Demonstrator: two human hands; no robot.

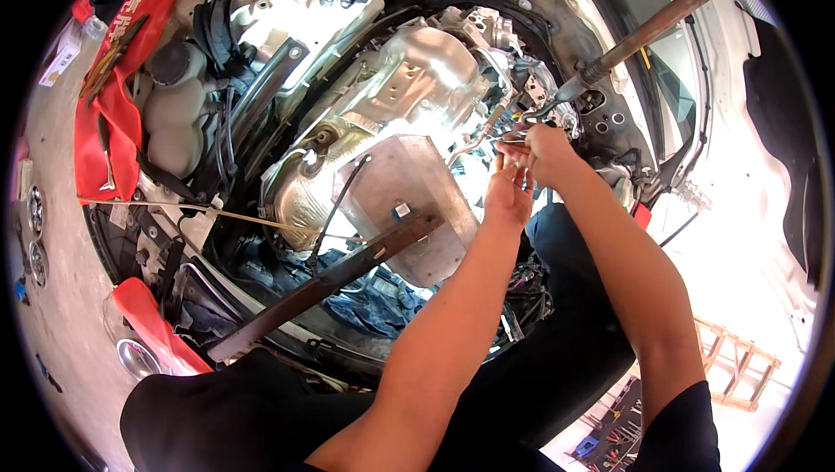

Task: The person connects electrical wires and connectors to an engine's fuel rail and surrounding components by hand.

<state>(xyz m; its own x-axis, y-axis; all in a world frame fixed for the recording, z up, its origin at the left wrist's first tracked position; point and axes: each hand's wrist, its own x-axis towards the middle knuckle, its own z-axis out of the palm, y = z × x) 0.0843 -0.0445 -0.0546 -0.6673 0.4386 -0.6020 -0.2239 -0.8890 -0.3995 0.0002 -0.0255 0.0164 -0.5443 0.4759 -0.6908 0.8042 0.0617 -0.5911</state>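
Observation:
Both hands meet among the metal parts and hoses at the right end of the engine [426, 72]. My right hand [551, 154] is closed, knuckles up, its fingertips hidden. A thin shiny metal piece shows at its fingers, too small to name. Just below it, touching or nearly so, my left hand [508, 189] has its palm turned up and its fingers curled toward the right hand. Whatever lies between its fingers is hidden. A pale pipe [474, 143] runs close to the left fingertips. Beyond the hands, bright glare washes out some of the parts.
A rusty bar [330, 285] crosses the front of the engine bay below a flat metal plate [404, 185]. Another bar [652, 28] slants in at upper right. A red cover [113, 115] with several hand tools lies at left beside a white reservoir [174, 120].

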